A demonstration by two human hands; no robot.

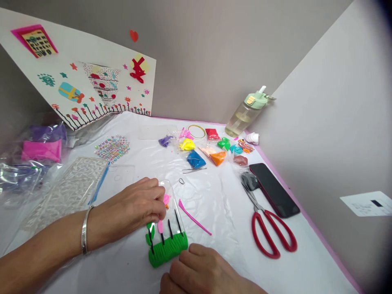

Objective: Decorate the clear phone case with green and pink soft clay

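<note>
**One clear case (172, 204) trimmed with green, black and pink clay**

Nearest, the right hand (203, 271) is curled like a loose fist beside the case's near right corner; its fingertips are hidden, so I cannot tell whether it grips anything. The case lies flat on the white-covered table (220, 261), a ridged green clay band (168, 249) across its near end. Black clay stems rise from the band, one topped by a pink oval (161, 226). Bent over the case's left side, the left hand (147, 204) has its fingers drawn together; whether they pinch anything cannot be told. A silver bangle (84, 230) circles that wrist.

Right of the case lies a slim pink modelling tool (194, 218); farther right are red-handled scissors (259, 207) and a black-screened smartphone (275, 190). Past the left forearm, a blue tool (99, 183) lies along a white patterned sheet (67, 192).

Beyond the case come a small black loop (181, 181), tweezers (194, 169), packets of blue (196, 159), orange (218, 158) and yellow clay (186, 144), and scattered rhinestones (112, 148). Farther back stand a green-lidded water bottle (245, 112) and a decorated white board (122, 90).
</note>
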